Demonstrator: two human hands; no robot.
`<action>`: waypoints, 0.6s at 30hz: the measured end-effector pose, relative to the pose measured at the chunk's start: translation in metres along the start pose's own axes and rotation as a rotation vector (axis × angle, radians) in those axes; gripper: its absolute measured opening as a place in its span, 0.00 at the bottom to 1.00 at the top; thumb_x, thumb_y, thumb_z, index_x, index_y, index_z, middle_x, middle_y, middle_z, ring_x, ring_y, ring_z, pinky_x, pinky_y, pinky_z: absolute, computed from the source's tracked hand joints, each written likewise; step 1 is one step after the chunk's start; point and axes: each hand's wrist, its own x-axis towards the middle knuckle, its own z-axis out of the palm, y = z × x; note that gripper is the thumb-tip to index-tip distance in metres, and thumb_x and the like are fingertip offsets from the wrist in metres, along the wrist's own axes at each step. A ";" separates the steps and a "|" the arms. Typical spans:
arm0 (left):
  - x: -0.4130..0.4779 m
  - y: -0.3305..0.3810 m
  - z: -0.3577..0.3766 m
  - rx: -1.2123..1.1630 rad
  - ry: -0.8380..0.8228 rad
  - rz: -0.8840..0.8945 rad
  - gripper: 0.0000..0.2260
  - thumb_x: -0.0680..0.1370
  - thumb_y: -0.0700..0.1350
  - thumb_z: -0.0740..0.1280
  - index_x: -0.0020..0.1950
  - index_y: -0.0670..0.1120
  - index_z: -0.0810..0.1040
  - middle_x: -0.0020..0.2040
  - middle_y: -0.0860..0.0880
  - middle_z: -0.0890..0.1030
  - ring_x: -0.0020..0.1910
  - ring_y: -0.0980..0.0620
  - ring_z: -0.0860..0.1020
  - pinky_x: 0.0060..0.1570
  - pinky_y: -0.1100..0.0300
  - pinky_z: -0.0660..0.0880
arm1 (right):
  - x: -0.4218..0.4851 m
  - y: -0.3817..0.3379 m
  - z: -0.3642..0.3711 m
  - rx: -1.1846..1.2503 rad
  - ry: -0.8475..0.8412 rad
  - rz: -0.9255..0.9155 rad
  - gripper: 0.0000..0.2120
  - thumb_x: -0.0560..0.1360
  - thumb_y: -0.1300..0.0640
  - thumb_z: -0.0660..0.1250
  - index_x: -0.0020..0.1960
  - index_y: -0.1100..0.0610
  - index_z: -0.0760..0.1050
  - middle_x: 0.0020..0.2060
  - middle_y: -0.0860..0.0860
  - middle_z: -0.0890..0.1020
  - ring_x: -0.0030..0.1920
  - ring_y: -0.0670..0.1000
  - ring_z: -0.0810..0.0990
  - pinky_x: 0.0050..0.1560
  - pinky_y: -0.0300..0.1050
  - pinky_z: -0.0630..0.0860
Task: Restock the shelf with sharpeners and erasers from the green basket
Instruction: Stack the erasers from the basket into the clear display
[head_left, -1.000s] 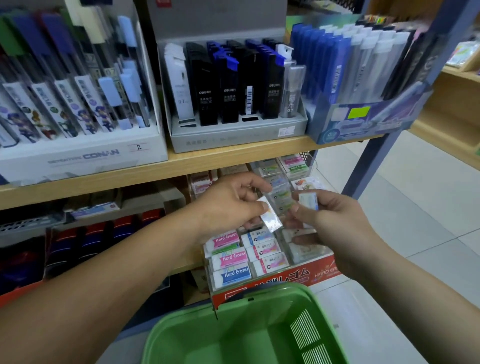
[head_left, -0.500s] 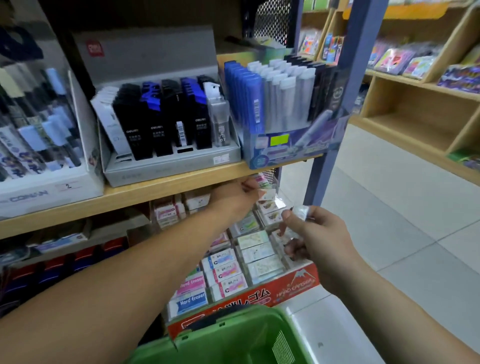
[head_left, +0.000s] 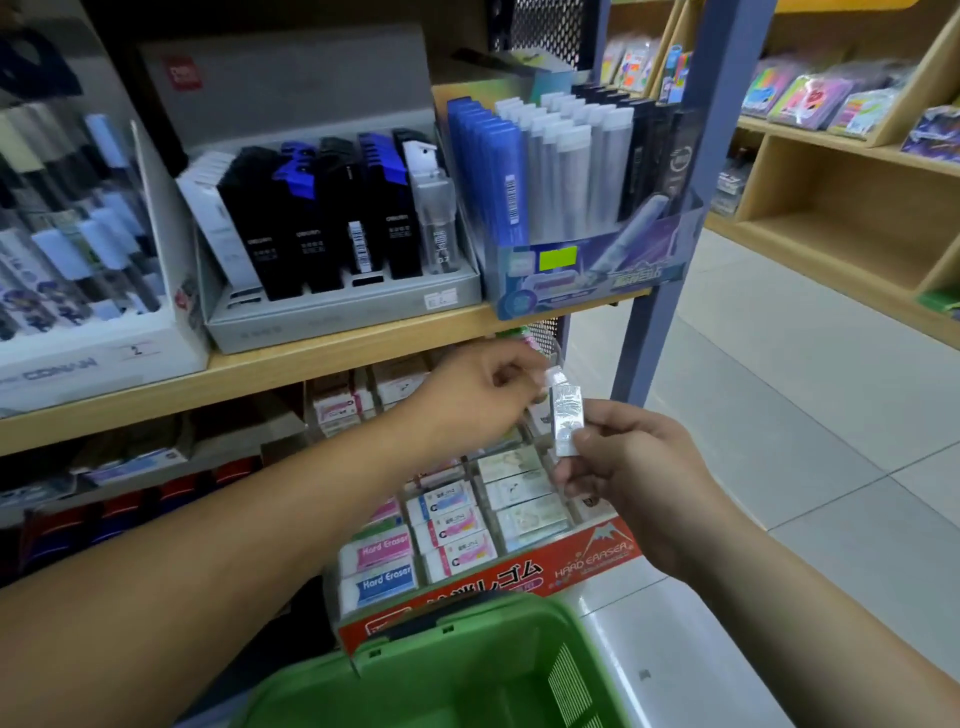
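right grip (head_left: 634, 478) pinches eraser (head_left: 566, 415), probably, over stocked tray (head_left: 519, 571)

Pale grey floor tiles (head_left: 789, 415) with thin dark lines, shiny in the light. Tall blue post (head_left: 680, 249) at the end of the light wooden shelf (head_left: 311, 366). Black mesh panel (head_left: 540, 26) up behind. Across the aisle, open wooden cubby shelves (head_left: 841, 218).
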 end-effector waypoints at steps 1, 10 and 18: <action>-0.012 0.002 -0.004 -0.092 -0.066 -0.016 0.07 0.83 0.47 0.68 0.59 0.50 0.84 0.38 0.56 0.83 0.34 0.61 0.80 0.34 0.66 0.74 | 0.000 0.001 0.002 -0.003 -0.004 -0.006 0.12 0.80 0.72 0.64 0.60 0.64 0.81 0.39 0.65 0.84 0.34 0.56 0.82 0.36 0.47 0.79; -0.048 -0.023 -0.028 -0.289 -0.155 -0.132 0.17 0.85 0.42 0.64 0.72 0.56 0.75 0.61 0.42 0.77 0.44 0.44 0.87 0.38 0.57 0.83 | -0.005 -0.002 0.002 -0.470 0.084 -0.092 0.09 0.74 0.59 0.79 0.53 0.56 0.83 0.41 0.55 0.87 0.33 0.50 0.85 0.33 0.45 0.79; -0.057 -0.048 -0.024 -0.023 -0.106 -0.148 0.12 0.78 0.37 0.73 0.56 0.51 0.79 0.52 0.46 0.82 0.46 0.49 0.84 0.45 0.54 0.84 | -0.008 0.009 -0.002 -1.157 -0.074 -0.123 0.27 0.67 0.42 0.82 0.63 0.45 0.81 0.53 0.43 0.78 0.48 0.45 0.79 0.43 0.42 0.77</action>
